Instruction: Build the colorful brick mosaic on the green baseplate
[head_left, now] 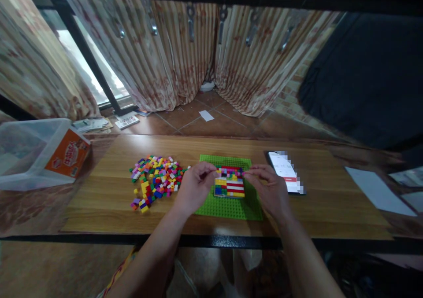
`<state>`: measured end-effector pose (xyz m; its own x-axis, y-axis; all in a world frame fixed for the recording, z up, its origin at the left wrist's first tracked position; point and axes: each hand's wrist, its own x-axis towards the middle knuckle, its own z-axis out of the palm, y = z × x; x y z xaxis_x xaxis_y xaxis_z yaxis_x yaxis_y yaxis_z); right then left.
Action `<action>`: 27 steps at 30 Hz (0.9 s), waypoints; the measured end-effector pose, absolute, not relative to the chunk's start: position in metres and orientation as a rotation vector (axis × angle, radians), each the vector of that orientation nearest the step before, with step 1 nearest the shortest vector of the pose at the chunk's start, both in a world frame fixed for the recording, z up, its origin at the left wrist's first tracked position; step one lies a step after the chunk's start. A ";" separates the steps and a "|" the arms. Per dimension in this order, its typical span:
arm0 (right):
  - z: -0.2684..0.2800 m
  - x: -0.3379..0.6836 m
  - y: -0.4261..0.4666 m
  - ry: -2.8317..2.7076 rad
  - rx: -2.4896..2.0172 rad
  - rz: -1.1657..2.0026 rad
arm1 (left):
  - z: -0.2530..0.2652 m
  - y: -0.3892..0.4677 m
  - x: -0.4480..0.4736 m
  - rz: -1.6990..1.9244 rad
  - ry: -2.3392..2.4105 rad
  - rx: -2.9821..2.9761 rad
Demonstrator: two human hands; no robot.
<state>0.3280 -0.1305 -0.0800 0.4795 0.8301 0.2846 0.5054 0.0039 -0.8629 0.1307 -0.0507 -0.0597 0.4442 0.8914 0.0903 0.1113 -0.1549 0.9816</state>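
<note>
A block of many-coloured toy bricks (229, 188) is built up on the green studded baseplate (211, 209), with stripes of red, white and yellow at its near right. My left hand (197, 185) is at the block's upper left side, thumb and forefinger pinched close to its edge. Whether a brick sits between those fingertips cannot be made out. On the opposite side, my right hand (269, 185) pinches a small pink brick (243, 174) by the block's upper right corner. The fingers partly cover the block's far rows.
Loose coloured bricks (161, 174) lie in a pile on the wooden table (109, 196), left of the baseplate. A phone (284, 170) with a lit screen lies at the right. Beyond the left end stands a clear plastic bin (33, 152); white paper (376, 190) lies at the right end.
</note>
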 end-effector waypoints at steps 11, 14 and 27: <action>-0.086 0.321 -0.123 -1.248 -1.672 0.385 | -0.065 -0.049 0.129 0.800 0.967 1.736; -0.085 0.323 -0.123 -1.251 -1.673 0.375 | -0.067 -0.049 0.129 0.790 0.963 1.752; -0.082 0.316 -0.122 -1.267 -1.687 0.321 | -0.069 -0.049 0.128 0.767 0.949 1.786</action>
